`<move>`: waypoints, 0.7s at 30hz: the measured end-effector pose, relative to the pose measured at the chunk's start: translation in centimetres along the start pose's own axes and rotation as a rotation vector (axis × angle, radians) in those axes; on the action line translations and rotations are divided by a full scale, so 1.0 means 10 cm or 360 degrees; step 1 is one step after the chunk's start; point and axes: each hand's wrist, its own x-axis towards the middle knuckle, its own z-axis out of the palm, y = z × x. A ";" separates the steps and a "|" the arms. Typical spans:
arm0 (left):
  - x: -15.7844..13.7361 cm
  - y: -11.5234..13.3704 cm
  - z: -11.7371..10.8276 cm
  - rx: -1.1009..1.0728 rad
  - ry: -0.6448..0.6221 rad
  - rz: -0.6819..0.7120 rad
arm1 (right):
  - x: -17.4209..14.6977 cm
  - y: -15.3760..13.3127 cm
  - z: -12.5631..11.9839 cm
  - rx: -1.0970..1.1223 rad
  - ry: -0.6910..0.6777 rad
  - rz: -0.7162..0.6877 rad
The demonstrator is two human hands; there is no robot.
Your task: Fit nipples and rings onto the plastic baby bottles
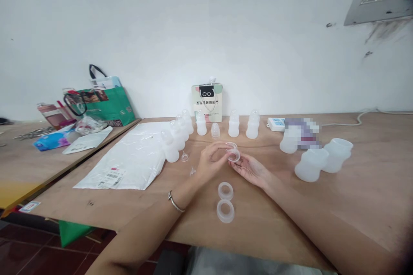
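Item: small translucent plastic screw ring [233, 154], held above the wooden table [355, 206] between both hands, opening tilted toward the camera. It lies at 3 o'clock from the left hand [211, 160], whose fingertips pinch its rim, and at 10 o'clock from the right hand [250, 171], half open, fingers touching it from below. Two like rings [225, 201] lie at 6 o'clock, apart. Capped translucent bottles [201, 125] stand at 12 o'clock.
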 end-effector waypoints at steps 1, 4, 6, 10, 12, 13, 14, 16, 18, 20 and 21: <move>-0.02 -0.02 0.03 -0.0011 -0.0007 -0.0005 | 0.00 0.01 0.01 0.0017 -0.0007 -0.0001; -0.05 -0.09 0.06 0.0096 -0.0161 -0.0040 | -0.01 0.03 0.01 0.0024 -0.0028 -0.0013; -0.06 -0.12 0.05 0.0254 -0.0287 -0.0076 | -0.02 0.03 0.01 0.0006 -0.0053 -0.0022; -0.07 -0.13 0.03 0.0529 -0.0405 -0.0058 | -0.02 0.03 0.00 -0.0050 -0.0073 -0.0037; -0.08 -0.14 0.03 0.0527 -0.0459 -0.0028 | -0.02 0.04 0.00 -0.0098 -0.0100 -0.0043; -0.09 -0.15 0.04 0.0504 -0.0470 -0.0021 | -0.02 0.04 -0.01 -0.0121 -0.0114 -0.0055; -0.09 -0.16 0.05 0.0481 -0.0466 -0.0019 | -0.02 0.04 -0.01 -0.0143 -0.0121 -0.0071; -0.10 -0.19 0.06 0.0457 -0.0422 -0.0019 | -0.03 0.05 -0.02 -0.0198 -0.0120 -0.0115; -0.10 -0.21 0.07 0.0446 -0.0370 -0.0011 | -0.03 0.06 -0.04 -0.0275 -0.0140 -0.0155; -0.10 -0.22 0.06 0.0441 -0.0337 0.0002 | -0.04 0.07 -0.06 -0.0343 -0.0185 -0.0180; -0.10 -0.22 0.06 0.0439 -0.0322 0.0008 | -0.03 0.07 -0.07 -0.0360 -0.0202 -0.0193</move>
